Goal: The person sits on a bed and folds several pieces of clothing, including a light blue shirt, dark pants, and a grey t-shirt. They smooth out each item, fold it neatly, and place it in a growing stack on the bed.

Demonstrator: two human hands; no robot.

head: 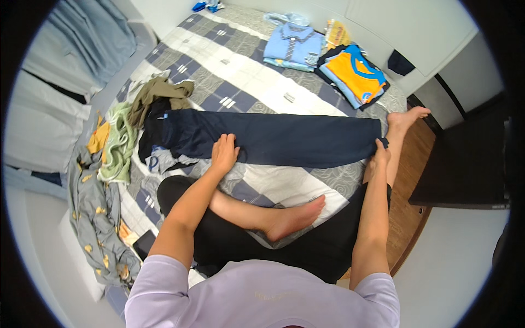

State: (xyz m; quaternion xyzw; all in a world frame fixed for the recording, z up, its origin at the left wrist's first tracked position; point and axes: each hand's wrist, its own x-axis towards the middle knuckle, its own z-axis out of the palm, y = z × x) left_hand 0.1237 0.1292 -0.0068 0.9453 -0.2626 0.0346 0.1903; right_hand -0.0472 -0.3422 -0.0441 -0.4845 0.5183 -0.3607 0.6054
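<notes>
Dark navy trousers [303,139] lie stretched sideways across the bed, their legs laid over each other. The waistband end, at the left, rests against a heap of clothes. My left hand [224,152] presses on the upper part of the trousers near their lower edge, its fingers spread little and holding nothing I can make out. At the right end, my right hand [382,153] pinches the near corner of the leg hem between thumb and fingers.
A checked bedspread [246,69] covers the bed. Folded shirts [293,45] and a folded orange top [353,71] sit at its far side. Leftward are an olive garment [158,96], a green towel [119,141] and a grey patterned cloth [92,205]. A black television [463,156] stands right.
</notes>
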